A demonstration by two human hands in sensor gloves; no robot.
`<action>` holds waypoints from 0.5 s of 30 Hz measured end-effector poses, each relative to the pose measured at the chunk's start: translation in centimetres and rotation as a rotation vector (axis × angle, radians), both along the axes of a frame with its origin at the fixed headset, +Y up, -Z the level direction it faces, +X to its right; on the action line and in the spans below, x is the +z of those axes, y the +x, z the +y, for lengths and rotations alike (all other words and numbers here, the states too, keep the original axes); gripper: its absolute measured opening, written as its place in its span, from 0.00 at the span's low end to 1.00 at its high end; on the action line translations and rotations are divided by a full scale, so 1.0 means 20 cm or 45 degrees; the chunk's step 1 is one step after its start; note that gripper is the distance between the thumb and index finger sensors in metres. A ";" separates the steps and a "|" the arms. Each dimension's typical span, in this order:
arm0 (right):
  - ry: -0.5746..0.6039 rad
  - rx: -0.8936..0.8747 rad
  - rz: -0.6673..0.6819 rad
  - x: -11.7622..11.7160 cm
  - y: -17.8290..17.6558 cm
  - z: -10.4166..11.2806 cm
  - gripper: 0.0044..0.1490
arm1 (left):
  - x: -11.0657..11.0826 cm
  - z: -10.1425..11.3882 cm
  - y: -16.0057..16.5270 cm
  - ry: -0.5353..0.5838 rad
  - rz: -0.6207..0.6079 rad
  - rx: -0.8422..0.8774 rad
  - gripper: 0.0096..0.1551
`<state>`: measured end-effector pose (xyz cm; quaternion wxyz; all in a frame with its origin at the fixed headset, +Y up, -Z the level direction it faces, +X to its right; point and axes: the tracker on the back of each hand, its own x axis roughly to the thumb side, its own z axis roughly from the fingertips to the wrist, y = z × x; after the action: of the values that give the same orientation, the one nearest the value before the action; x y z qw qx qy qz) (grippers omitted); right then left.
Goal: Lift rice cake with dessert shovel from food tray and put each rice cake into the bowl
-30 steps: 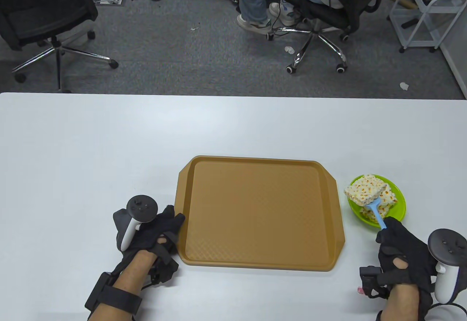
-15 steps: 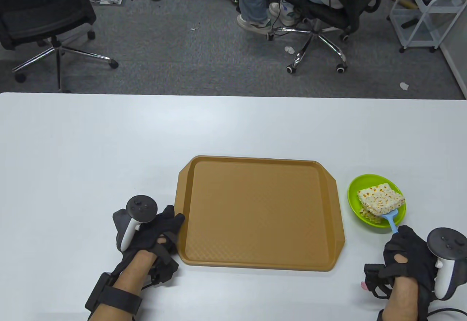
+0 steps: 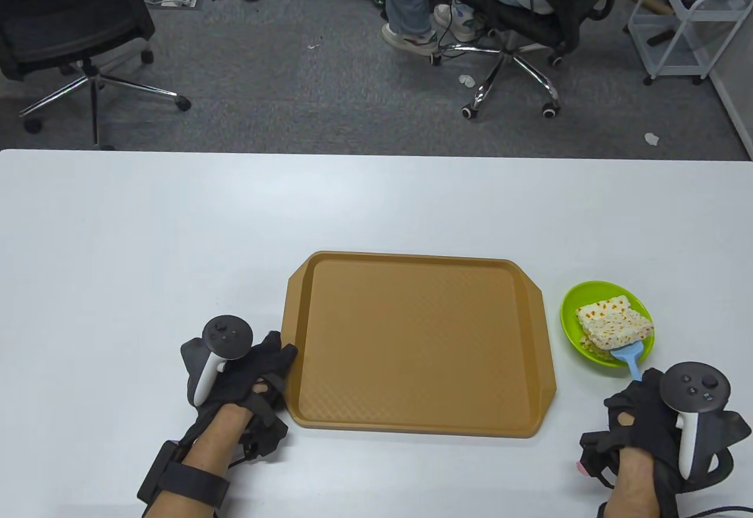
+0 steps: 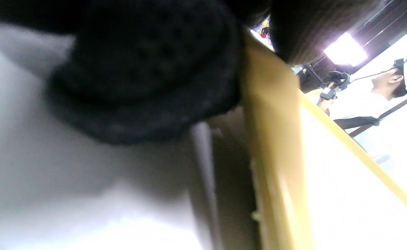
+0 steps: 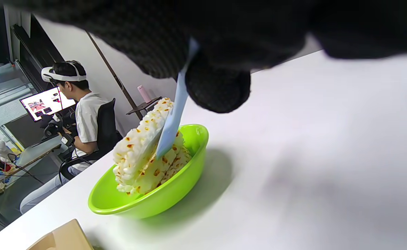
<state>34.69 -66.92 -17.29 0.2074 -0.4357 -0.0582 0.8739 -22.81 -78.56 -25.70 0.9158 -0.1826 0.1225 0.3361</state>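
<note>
Cake [image 3: 613, 324] now lies stacked in the bowl [image 3: 573, 306], lowered off the shovel [image 3: 628, 358]; tray [image 3: 412, 341] bare, so task nearly over. Right hand [image 3: 653, 418] grips the shovel; left hand [image 3: 247, 371] rests uncurled against the tray's left edge.

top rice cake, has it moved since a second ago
Yes. The top rice cake was over the left rim of the green bowl; now it lies lower and further right, on the stack inside, with the blue shovel under its near edge.
</note>
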 end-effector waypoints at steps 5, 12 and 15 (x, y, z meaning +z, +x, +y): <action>-0.034 0.013 -0.028 0.02 0.02 0.00 0.32 | 0.00 0.00 0.00 -0.002 0.000 0.005 0.35; -0.039 0.040 -0.068 0.03 0.03 0.01 0.32 | 0.00 0.00 0.00 -0.004 -0.002 0.008 0.35; -0.036 0.058 -0.089 0.03 0.04 0.01 0.32 | 0.00 0.00 0.00 -0.004 -0.003 0.008 0.35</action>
<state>35.40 -66.66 -16.60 0.1792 -0.4674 -0.0631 0.8634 -22.90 -78.59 -25.74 0.9146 -0.1850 0.1214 0.3386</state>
